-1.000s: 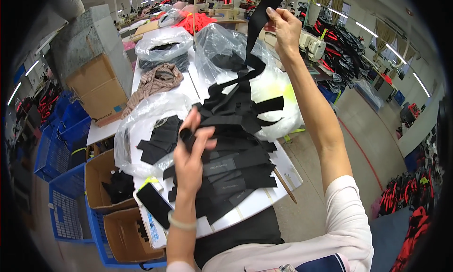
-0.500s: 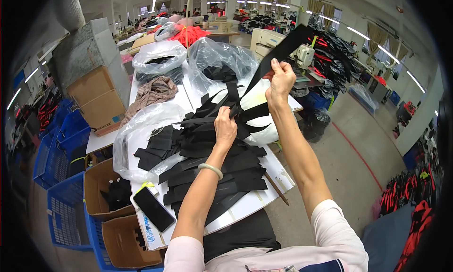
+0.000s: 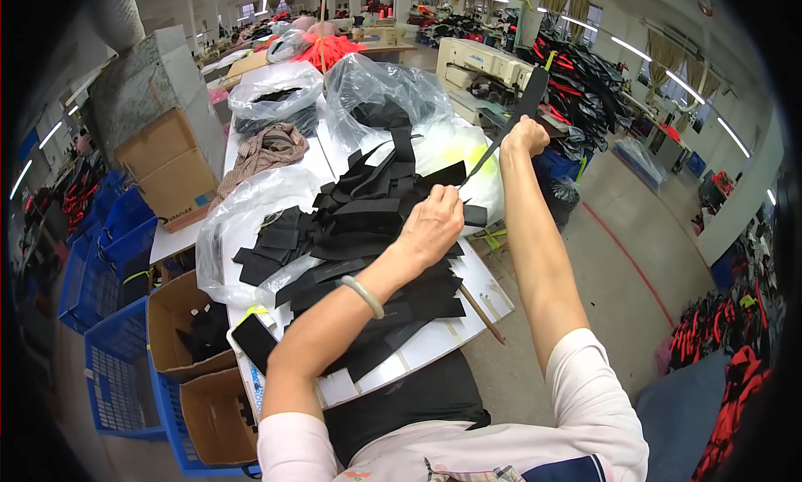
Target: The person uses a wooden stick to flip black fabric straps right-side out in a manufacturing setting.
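A long black fabric strip is raised over the right side of the table. My right hand is closed on it, with one end sticking up past the fist. From there a thin, edge-on length runs down to my left hand, whose fingertips pinch together at its lower end. Beneath and left of my left hand lies a loose heap of black fabric strips. More strips are spread under my left forearm, which hides part of them.
Clear plastic bags and a brown checked cloth lie on the white table. A dark phone rests at its left edge. Cardboard boxes and blue crates stand to the left. A sewing machine is beyond.
My left hand has moved right, away from the heap, to the strip's lower end. My right hand has shifted slightly right, and the strip is now drawn between both hands.
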A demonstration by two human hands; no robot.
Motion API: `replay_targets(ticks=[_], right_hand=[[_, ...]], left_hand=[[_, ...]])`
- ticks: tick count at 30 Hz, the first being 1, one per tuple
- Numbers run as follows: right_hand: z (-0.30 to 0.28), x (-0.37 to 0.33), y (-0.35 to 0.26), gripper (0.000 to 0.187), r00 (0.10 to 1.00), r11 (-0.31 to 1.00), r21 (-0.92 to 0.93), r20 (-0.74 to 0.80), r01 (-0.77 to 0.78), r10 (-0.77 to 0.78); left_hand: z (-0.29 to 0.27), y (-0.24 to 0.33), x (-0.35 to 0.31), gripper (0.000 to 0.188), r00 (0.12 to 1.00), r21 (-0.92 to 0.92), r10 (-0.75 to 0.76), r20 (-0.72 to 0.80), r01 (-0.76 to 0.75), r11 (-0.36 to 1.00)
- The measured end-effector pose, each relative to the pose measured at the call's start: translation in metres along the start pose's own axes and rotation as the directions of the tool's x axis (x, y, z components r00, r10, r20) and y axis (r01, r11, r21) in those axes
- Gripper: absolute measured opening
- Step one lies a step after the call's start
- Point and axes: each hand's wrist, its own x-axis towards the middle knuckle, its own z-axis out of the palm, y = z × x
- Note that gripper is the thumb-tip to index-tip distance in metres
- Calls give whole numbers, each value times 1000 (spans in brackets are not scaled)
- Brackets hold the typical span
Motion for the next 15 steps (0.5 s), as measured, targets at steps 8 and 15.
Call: replay_targets(ticks=[8, 15], right_hand=[[-32, -18, -11, 37, 487, 579, 319, 858, -751, 160], [-50, -18, -12, 26, 197, 389, 119, 966, -913, 167]], left_hand=[[-24, -1, -14, 24, 754, -896, -489, 438, 407, -175], [-39, 45, -20, 29, 895, -603, -155, 419, 146, -784]])
